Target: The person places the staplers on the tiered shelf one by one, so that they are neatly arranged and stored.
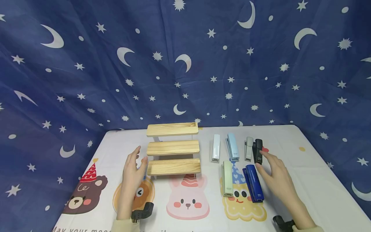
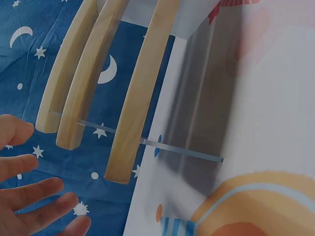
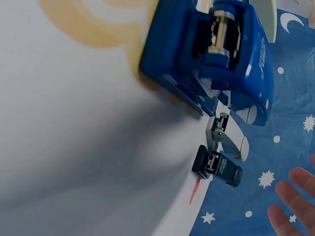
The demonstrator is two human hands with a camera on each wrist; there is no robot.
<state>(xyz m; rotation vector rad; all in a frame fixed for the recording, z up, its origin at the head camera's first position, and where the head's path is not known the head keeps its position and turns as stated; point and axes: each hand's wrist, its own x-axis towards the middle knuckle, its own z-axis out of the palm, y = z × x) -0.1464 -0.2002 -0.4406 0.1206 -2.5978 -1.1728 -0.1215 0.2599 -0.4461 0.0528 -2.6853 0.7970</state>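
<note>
My left hand hovers just left of a three-tier wooden shelf, fingers spread, holding nothing; the left wrist view shows its fingertips apart from the wooden boards. On the right, my right hand is held beside the dark blue stapler, its fingertips near the black stapler. Nothing is in its grasp. Close by stand a grey stapler, a light blue stapler, a white stapler and a pale green stapler. In the right wrist view the blue stapler looms nearest.
A white tablecloth with cartoon prints covers the table. Its printed bear lies at the left and a pink rabbit in front of the shelf. Behind the table hangs a dark blue curtain with moons and stars.
</note>
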